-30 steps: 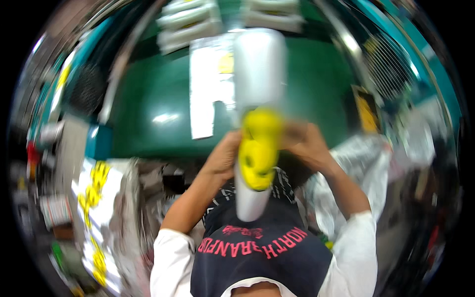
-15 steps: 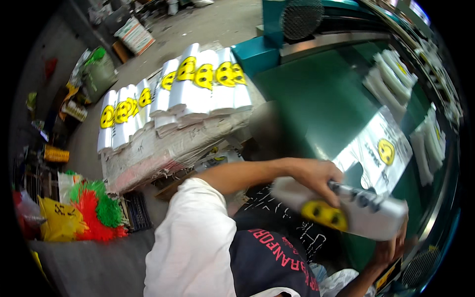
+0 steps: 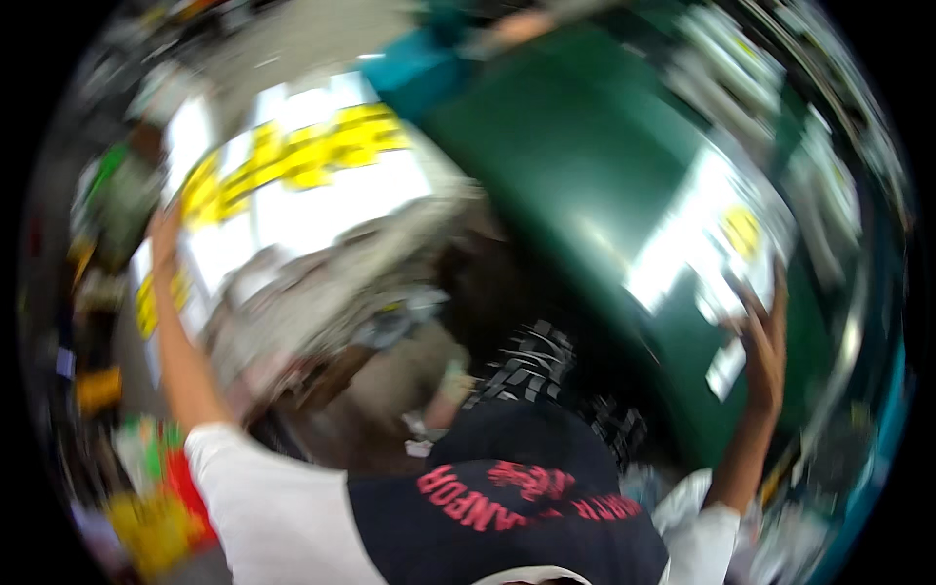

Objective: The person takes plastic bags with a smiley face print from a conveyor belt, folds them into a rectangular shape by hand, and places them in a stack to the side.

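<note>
White bag bundles with yellow prints, badly blurred

A row of white plastic bag bundles (image 3: 292,185) with yellow round prints lies at upper left. A flat white bag stack (image 3: 712,244) bearing a yellow print rests on the green surface at right, touched by the right hand (image 3: 760,341). Details are lost to motion blur.

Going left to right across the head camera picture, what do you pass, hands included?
Left hand raised at the far left → rows of white bags with yellow prints → dark green table → white sheet with a yellow mark → right hand at that sheet. The picture is badly blurred.
</note>
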{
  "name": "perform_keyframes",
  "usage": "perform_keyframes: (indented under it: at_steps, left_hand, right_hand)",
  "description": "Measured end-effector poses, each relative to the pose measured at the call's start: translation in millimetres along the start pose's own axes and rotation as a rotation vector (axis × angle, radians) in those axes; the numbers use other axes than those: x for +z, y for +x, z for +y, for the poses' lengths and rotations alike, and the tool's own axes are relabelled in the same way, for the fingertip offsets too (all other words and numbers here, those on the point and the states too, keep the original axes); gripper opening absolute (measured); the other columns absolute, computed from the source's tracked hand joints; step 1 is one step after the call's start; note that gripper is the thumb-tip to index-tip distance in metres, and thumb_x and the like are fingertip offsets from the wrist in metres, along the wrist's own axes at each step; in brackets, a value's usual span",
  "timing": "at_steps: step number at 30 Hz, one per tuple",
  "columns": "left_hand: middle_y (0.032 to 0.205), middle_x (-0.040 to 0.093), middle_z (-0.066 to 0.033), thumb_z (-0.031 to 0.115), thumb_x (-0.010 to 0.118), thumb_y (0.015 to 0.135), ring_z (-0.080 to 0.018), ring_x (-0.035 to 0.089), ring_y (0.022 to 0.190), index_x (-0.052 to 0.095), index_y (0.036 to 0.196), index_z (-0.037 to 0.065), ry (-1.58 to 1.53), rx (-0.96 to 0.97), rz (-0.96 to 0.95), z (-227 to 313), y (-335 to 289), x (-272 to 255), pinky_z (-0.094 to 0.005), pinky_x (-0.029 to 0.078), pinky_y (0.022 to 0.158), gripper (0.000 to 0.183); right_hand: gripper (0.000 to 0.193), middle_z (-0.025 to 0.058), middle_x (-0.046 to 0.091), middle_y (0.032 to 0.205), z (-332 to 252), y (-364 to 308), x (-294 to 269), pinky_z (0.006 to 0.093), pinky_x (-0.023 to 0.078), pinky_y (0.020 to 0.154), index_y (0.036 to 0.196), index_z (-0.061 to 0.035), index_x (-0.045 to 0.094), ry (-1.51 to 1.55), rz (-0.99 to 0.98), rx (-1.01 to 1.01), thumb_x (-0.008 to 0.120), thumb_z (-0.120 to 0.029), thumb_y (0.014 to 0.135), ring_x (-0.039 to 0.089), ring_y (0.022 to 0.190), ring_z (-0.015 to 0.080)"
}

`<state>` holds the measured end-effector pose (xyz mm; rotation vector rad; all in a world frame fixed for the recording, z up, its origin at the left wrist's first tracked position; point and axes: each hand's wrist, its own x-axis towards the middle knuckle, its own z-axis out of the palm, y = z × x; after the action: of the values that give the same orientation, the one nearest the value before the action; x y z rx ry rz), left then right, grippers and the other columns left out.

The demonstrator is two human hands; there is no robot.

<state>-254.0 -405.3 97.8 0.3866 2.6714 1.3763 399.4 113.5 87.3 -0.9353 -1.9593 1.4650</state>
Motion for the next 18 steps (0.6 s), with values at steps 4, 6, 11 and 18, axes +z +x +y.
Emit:
perform_keyframes:
  at_steps: [4,6,11,18]
  left_hand:
    - [0.118,0.056,-0.0217,0.035,0.059,0.089,-0.0334,0.056,0.103,0.057,0.119,-0.002,1.249,0.087,0.376,-133.9,63.5,-8.4,-0.0385,0.044,0.092,0.047]
    - [0.124,0.053,-0.0257,0.037,0.061,0.088,-0.0389,0.054,0.109,0.055,0.122,-0.003,0.96,0.551,0.592,-90.1,69.0,64.0,-0.0411,0.042,0.097,0.053]
    - [0.131,0.051,-0.01,0.005,0.049,0.093,-0.0206,0.054,0.11,0.052,0.128,0.004,-0.195,0.735,-0.164,115.7,-67.0,312.5,-0.0303,0.045,0.092,0.035]
    - [0.123,0.05,-0.0172,0.009,0.07,0.075,-0.0325,0.051,0.111,0.046,0.13,0.009,0.03,1.163,-0.875,229.7,-283.4,489.7,-0.0403,0.045,0.091,0.06]
  right_hand:
    - [0.093,0.0228,0.04,0.14,67.7,-4.4,-72.8,0.0352,0.047,0.089,0.149,-0.0109,0.012,-0.58,0.256,0.062,0.07,-0.035,0.08,0.057,0.109,0.0298]
    - [0.095,0.0227,0.034,0.144,116.5,-38.8,-103.0,0.0386,0.038,0.102,0.147,-0.0055,0.018,-0.971,0.216,0.062,0.074,-0.033,0.075,0.043,0.126,0.0331]
    - [0.091,0.0242,0.037,0.141,147.6,-31.9,-85.5,0.0431,0.037,0.104,0.144,-0.0042,0.025,-1.065,0.347,0.353,0.071,-0.025,0.068,0.038,0.127,0.0422]
    - [0.076,0.023,0.044,0.135,134.6,-58.4,-59.8,0.0439,0.042,0.098,0.136,0.0017,0.038,-1.086,0.228,0.486,0.068,-0.021,0.07,0.046,0.116,0.0426]
